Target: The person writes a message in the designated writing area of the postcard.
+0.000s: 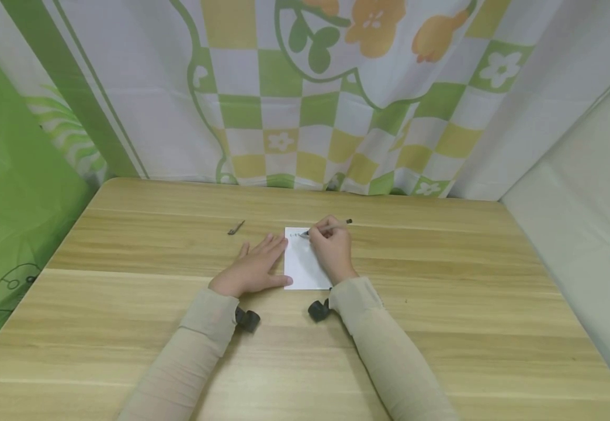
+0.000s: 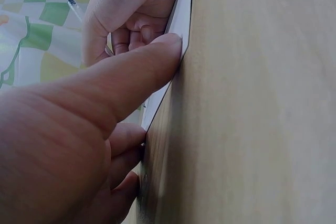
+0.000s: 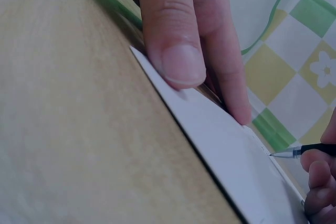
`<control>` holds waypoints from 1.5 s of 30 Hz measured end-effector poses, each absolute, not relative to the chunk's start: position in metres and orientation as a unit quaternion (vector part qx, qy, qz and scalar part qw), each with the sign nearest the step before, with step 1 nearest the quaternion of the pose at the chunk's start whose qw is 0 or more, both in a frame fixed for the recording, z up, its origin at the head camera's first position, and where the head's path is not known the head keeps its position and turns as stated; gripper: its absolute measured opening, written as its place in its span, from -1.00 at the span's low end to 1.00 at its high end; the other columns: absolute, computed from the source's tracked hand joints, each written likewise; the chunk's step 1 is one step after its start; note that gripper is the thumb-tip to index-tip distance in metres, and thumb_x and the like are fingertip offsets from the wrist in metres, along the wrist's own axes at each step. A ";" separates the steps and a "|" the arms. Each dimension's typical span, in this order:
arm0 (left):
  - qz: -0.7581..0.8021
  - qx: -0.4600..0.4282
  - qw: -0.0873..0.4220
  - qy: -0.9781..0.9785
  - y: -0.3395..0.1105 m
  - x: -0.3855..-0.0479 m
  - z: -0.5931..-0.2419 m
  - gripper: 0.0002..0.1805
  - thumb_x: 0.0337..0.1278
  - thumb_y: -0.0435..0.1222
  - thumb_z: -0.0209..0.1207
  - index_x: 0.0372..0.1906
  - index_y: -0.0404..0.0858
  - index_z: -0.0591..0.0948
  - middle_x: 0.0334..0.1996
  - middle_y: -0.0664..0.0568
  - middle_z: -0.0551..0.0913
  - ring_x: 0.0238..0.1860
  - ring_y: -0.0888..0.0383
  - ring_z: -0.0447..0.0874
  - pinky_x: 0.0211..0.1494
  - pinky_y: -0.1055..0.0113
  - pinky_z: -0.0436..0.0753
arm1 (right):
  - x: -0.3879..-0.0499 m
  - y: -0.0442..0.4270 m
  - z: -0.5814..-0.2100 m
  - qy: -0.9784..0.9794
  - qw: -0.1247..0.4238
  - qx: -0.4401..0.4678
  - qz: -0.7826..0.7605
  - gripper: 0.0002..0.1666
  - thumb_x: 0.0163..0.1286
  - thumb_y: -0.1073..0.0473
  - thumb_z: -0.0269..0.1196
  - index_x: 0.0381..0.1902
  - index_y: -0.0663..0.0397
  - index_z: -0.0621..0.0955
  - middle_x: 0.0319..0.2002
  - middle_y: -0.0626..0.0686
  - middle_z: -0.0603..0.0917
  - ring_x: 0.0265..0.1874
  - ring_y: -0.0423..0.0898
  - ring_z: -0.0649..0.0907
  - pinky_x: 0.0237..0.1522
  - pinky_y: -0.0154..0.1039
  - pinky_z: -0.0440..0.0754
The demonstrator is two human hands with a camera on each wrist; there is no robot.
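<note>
A small white sheet of paper (image 1: 301,264) lies on the wooden table, with a short row of dark handwriting near its top edge. My right hand (image 1: 333,248) pinches a pen (image 1: 336,226) whose tip meets the paper at the end of that row. In the right wrist view the pen's metal tip (image 3: 283,155) touches the sheet (image 3: 210,135). My left hand (image 1: 255,266) lies spread at the sheet's left side, its thumb (image 2: 163,51) and fingertips pressing on the edge of the paper. A pen cap (image 1: 236,227) lies on the table beyond the left hand.
The wooden table (image 1: 442,280) reaches back to a checked, flowered curtain (image 1: 331,117). Green cloth (image 1: 16,175) hangs at the left, and a pale surface (image 1: 589,222) borders the right. Black wrist cameras (image 1: 248,320) sit at both cuffs, just above the tabletop.
</note>
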State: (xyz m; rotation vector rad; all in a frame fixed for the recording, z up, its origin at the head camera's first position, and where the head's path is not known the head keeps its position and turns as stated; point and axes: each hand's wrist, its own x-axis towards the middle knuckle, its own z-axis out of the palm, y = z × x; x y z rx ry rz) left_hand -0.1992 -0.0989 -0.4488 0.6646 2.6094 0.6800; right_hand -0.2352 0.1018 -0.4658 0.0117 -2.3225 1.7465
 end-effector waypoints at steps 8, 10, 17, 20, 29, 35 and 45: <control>0.243 0.234 0.184 0.923 -0.099 -0.200 -0.449 0.04 0.31 0.14 0.21 0.64 -0.20 -0.05 0.64 -0.01 -0.18 0.63 -0.06 -0.35 0.53 -0.30 -0.41 | -0.237 0.102 -0.467 -0.794 0.119 0.005 0.596 -0.91 0.22 0.31 0.23 -0.45 0.19 0.65 -0.36 0.05 0.61 -0.35 -0.07 0.56 -0.36 -0.27 0.52; 0.242 0.235 0.183 0.923 -0.099 -0.200 -0.449 0.04 0.31 0.14 0.21 0.64 -0.20 -0.04 0.64 -0.01 -0.18 0.63 -0.07 -0.34 0.53 -0.31 -0.41 | -0.238 0.102 -0.468 -0.794 0.119 0.004 0.596 -0.91 0.22 0.30 0.23 -0.45 0.19 0.65 -0.37 0.05 0.61 -0.35 -0.06 0.57 -0.36 -0.27 0.52; 0.237 0.238 0.180 0.925 -0.099 -0.200 -0.450 0.03 0.30 0.13 0.22 0.64 -0.22 -0.02 0.64 -0.03 -0.16 0.63 -0.08 -0.33 0.52 -0.32 -0.40 | -0.238 0.102 -0.469 -0.798 0.118 0.009 0.591 -0.90 0.20 0.27 0.23 -0.48 0.17 0.66 -0.35 0.03 0.62 -0.33 -0.07 0.56 -0.36 -0.28 0.52; 0.238 0.235 0.183 0.925 -0.099 -0.199 -0.448 0.03 0.31 0.13 0.22 0.64 -0.22 -0.02 0.64 -0.03 -0.16 0.63 -0.08 -0.33 0.52 -0.31 -0.40 | -0.238 0.103 -0.470 -0.798 0.119 0.009 0.590 -0.90 0.19 0.27 0.23 -0.48 0.15 0.66 -0.35 0.03 0.62 -0.34 -0.07 0.56 -0.37 -0.28 0.52; 0.243 0.237 0.184 0.922 -0.097 -0.194 -0.437 0.00 0.34 0.07 0.21 0.63 -0.29 0.00 0.64 -0.12 -0.14 0.62 -0.15 -0.31 0.52 -0.33 -0.39 | -0.237 0.103 -0.467 -0.792 0.116 0.002 0.599 -0.90 0.21 0.29 0.23 -0.47 0.17 0.65 -0.35 0.03 0.62 -0.39 -0.09 0.58 -0.43 -0.36 0.51; 0.242 0.230 0.188 0.924 -0.097 -0.197 -0.443 0.03 0.32 0.12 0.21 0.64 -0.22 -0.03 0.64 -0.05 -0.18 0.63 -0.08 -0.34 0.52 -0.29 -0.43 | -0.236 0.102 -0.466 -0.767 0.108 -0.021 0.633 -0.90 0.23 0.32 0.22 -0.47 0.20 0.63 -0.35 0.04 0.61 -0.46 -0.13 0.59 -0.49 -0.43 0.56; 0.245 0.233 0.184 0.923 -0.097 -0.195 -0.439 0.02 0.31 0.09 0.23 0.63 -0.27 0.00 0.63 -0.10 -0.15 0.63 -0.12 -0.30 0.52 -0.32 -0.40 | -0.237 0.104 -0.467 -0.759 0.100 -0.021 0.644 -0.89 0.24 0.31 0.21 -0.46 0.22 0.62 -0.38 0.06 0.61 -0.55 -0.14 0.58 -0.52 -0.41 0.56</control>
